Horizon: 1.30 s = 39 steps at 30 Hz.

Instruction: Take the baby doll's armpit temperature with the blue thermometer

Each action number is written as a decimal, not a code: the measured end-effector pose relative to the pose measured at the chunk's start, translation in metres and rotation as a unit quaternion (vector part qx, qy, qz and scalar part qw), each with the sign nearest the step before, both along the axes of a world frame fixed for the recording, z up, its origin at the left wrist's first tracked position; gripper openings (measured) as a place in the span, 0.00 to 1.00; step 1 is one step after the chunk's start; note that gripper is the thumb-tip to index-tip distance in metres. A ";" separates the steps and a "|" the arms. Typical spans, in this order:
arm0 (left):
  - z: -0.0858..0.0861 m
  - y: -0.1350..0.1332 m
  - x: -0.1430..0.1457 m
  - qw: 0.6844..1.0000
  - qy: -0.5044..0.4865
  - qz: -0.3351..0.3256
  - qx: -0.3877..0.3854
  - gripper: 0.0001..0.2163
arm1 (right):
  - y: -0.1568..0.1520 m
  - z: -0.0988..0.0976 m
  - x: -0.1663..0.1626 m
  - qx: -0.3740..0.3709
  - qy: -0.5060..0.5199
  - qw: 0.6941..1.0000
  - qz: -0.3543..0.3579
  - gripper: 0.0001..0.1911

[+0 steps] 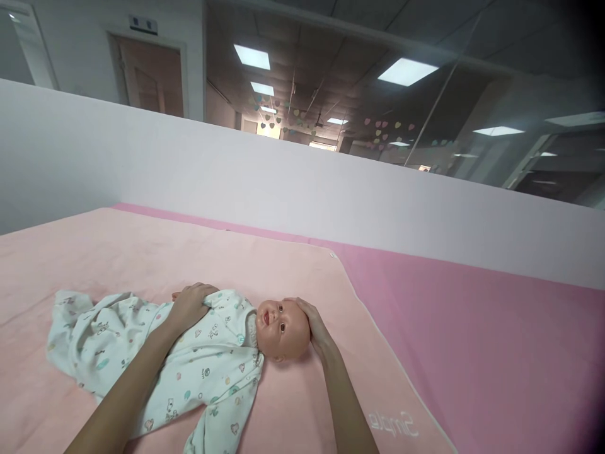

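A bald baby doll (283, 331) lies face up on a pink mat, its head toward the right and turned slightly to me. It wears a white sleepsuit (203, 372) printed with small coloured figures, and the legs of the suit trail off to the left. My left hand (191, 307) is closed over the doll's far arm by the sleeve, with a bit of the doll's hand showing beyond it. Against the crown of the doll's head rests my right hand (312, 323), its fingers laid along the scalp; some fingertips are hidden behind the head.
The pale pink mat (302, 265) bears mirrored white lettering at its lower right. Under it a darker pink surface (472, 340) extends right. A low white wall (283, 189) runs along the back, with glass above it. A door (154, 75) stands at the far left.
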<state>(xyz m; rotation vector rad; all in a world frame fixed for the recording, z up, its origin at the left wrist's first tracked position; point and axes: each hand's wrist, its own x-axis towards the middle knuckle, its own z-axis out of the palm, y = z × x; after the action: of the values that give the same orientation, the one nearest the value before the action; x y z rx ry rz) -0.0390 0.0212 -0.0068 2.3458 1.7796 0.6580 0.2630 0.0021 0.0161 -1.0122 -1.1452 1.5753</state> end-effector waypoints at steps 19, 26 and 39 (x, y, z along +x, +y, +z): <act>0.002 0.001 0.001 0.998 0.030 0.043 -0.040 0.17 | 0.003 -0.004 -0.003 0.104 -0.032 0.992 -0.065 0.17; 0.002 0.001 0.002 0.998 0.029 0.031 -0.037 0.16 | 0.004 -0.006 -0.002 0.099 -0.026 0.991 -0.082 0.17; 0.008 -0.003 0.004 0.998 0.028 0.033 -0.044 0.18 | 0.000 0.000 -0.006 0.103 -0.030 0.990 -0.096 0.17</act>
<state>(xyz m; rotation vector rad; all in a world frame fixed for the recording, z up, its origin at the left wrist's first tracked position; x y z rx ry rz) -0.0355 0.0179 0.0016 2.2792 1.8751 0.5145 0.2574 0.0024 0.0164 -1.0052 -1.1885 1.2556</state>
